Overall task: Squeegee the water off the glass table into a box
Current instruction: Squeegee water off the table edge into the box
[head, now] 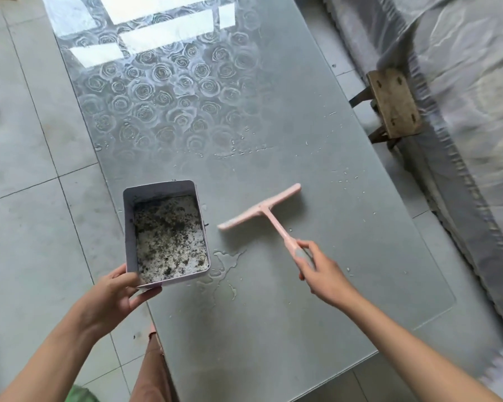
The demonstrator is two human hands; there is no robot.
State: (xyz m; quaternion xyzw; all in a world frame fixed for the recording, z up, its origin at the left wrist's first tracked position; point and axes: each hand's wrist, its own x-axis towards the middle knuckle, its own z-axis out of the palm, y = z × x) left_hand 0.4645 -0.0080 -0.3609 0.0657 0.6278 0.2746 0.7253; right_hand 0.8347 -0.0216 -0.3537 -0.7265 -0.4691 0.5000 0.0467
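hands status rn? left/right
Left hand: closed, gripping the near corner of the box.
Right hand: closed around the handle of the pink squeegee.

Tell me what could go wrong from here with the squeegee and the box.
1. The left hand holds the box by one near corner only; it could tip and spill the dirty residue inside.
2. The puddle lies beside the box near the edge of the glass table; a stroke of the squeegee by the right hand might send water past the box onto the floor.
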